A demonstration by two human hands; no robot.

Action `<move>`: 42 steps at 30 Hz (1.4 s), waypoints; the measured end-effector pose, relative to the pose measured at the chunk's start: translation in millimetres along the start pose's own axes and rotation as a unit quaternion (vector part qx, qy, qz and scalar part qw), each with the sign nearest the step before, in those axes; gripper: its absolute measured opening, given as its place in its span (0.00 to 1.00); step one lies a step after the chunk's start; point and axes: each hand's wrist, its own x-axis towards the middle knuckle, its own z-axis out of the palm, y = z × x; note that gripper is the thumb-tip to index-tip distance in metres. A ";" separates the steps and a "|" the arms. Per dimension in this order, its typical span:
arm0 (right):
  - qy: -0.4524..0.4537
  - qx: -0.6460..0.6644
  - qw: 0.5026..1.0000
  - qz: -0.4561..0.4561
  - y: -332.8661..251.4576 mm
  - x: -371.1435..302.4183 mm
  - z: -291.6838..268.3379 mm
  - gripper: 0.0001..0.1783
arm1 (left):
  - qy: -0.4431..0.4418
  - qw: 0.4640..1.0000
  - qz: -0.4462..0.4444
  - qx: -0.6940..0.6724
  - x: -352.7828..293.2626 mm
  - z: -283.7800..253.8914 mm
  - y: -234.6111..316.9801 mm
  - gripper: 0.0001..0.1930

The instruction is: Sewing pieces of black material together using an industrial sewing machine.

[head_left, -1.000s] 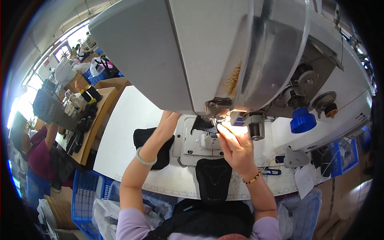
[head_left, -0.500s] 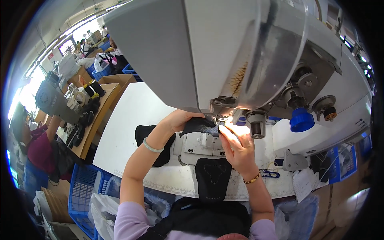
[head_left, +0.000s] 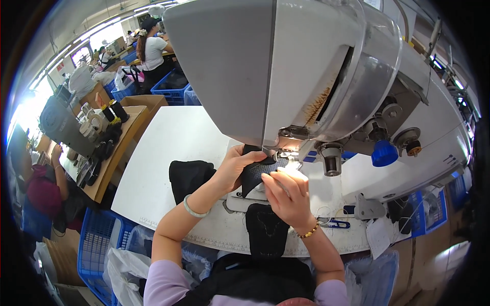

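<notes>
At the sewing machine (head_left: 219, 71), your left grip (head_left: 236, 166) is pinching the black piece (head_left: 253, 178); your right grip (head_left: 291, 198) is touching it, its hold unclear; uneven tugging could be skewing it.

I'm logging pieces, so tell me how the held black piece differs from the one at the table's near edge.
The held piece is gripped in the left hand, with the right hand close against it; the near-edge piece lies on the table, untouched. The held piece shows a grey textured area; the near-edge piece shows a stitched outline on black. Both are largely black.
</notes>
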 end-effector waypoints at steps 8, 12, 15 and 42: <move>-0.033 0.003 0.999 0.025 0.9 2.4 -0.3 0.18 | 0.056 0.997 0.043 -0.032 -12.1 15.1 -7.7 0.06; -0.023 0.049 0.998 0.023 12.9 -6.5 -5.9 0.20 | 0.093 0.994 0.055 0.006 -23.8 18.3 -18.2 0.06; -0.026 0.068 0.997 0.009 13.5 -8.7 -9.1 0.22 | 0.071 0.994 0.079 0.003 -26.2 13.5 -24.4 0.10; -0.074 0.250 0.953 0.152 62.1 -30.4 -18.6 0.10 | 0.098 0.965 0.217 0.111 -36.3 45.2 -57.3 0.07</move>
